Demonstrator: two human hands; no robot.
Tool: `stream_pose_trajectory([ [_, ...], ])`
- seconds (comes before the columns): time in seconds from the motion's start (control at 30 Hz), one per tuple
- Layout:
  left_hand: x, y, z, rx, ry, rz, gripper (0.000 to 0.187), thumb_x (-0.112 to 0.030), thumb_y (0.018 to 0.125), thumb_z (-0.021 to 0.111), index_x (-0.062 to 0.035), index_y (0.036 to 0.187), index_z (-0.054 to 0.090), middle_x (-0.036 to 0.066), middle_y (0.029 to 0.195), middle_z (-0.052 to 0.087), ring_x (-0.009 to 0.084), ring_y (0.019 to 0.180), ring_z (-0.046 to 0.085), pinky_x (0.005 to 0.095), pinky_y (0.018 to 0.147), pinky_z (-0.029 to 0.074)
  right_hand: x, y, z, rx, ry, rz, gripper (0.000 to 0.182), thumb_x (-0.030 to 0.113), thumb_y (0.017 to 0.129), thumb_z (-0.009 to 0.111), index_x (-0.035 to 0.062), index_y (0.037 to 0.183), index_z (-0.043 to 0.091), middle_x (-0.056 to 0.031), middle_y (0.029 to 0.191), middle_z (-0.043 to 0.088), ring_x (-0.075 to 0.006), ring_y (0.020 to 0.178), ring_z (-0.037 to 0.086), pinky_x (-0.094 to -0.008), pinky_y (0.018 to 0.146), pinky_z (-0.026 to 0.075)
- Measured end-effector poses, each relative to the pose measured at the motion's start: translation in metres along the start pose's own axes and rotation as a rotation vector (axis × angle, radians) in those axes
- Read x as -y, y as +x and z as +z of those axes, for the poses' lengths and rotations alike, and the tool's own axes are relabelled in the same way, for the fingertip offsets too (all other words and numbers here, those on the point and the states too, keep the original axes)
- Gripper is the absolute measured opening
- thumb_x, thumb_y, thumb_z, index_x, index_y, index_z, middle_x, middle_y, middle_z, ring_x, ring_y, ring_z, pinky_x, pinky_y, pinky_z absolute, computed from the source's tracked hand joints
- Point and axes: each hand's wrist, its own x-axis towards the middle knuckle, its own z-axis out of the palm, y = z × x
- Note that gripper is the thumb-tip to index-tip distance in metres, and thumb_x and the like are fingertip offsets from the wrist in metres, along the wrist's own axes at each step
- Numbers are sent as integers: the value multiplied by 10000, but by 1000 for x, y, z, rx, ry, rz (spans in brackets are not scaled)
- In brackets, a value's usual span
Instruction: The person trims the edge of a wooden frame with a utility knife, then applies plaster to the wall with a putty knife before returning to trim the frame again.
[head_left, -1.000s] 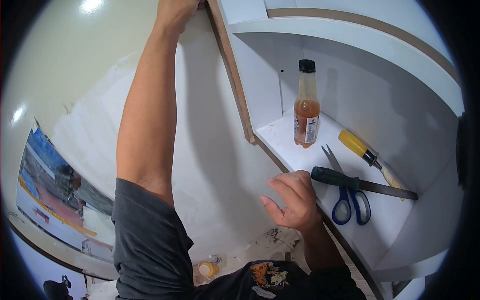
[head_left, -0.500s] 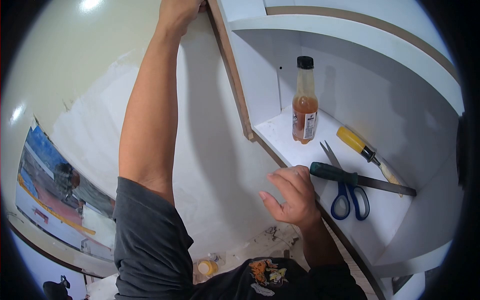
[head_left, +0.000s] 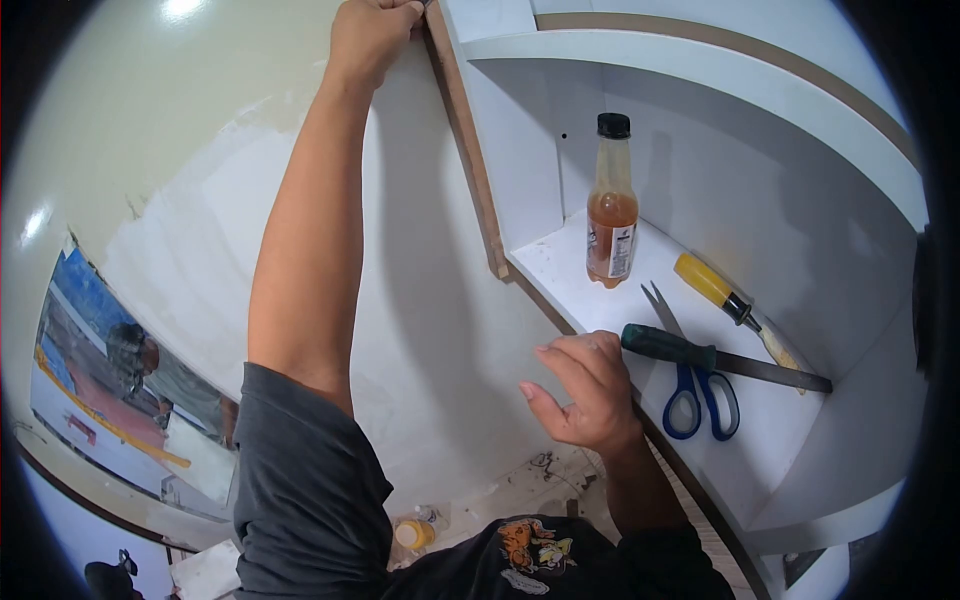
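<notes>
Hands at a white shelf unit, head view. Reaching high overhead with the left hand, arm stretched almost straight, fingers curled shut against the top of the brown edge strip running down the front of the unit's upright side panel; not showing clearly whether anything is being pinched between the fingertips there. Resting the right hand on the front edge of the white shelf, fingers half bent and loosely spread, gripping nothing, knuckles just beside the handle end of the green-handled file. Lying across the shelf to the right of that hand: the file, blade pointing toward the back wall of the unit, crossing over the blue-handled scissors, blades closed and pointing toward the rear. Lying just behind them, against the back panel, a yellow-handled tool, set at a slant. Standing upright near the shelf's inner corner, well apart from both hands, a plastic bottle with a black cap, about half full of orange-brown liquid. Showing far below, on the floor beside the dark shirt, a small yellow-capped bottle.
</notes>
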Motion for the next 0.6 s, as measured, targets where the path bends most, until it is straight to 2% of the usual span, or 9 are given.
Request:
stream_pose_trajectory([
  [0.1,6,-13,7,-61,-10,65,285,-244,908,687,7,1031,748,48,852,726,101,703,567,255,617,445,0,-1,0,-1,3,-2,440,139,725,838,23,1107,654,-80,1064,601,-240,936,559,-379,811,404],
  [0.3,-1,-1,5,-107,-50,122,294,-246,898,690,11,1028,748,54,857,726,108,696,568,269,634,467,0,-3,-1,23,-19,4,441,140,735,829,26,1117,641,-78,1069,596,-243,929,554,-377,820,406],
  [0.4,-3,-2,7,-124,-98,128,255,-170,906,667,73,897,742,106,705,673,160,582,547,345,513,423,0,-2,0,8,-9,1,427,141,741,821,37,1113,639,-76,1070,594,-245,928,554,-377,823,408],
  [0.5,10,-10,6,-40,44,109,297,-246,900,687,20,1020,742,63,865,730,120,747,615,277,665,478,0,-4,1,8,-12,17,410,136,747,810,50,1109,639,-74,1071,596,-248,933,558,-383,825,413],
  [0.6,12,-31,1,12,-13,87,308,-260,907,683,28,1007,731,63,853,722,124,742,616,282,688,480,1,-5,3,-12,-20,14,402,105,740,798,41,1103,637,-92,1056,611,-263,911,576,-389,815,433],
])
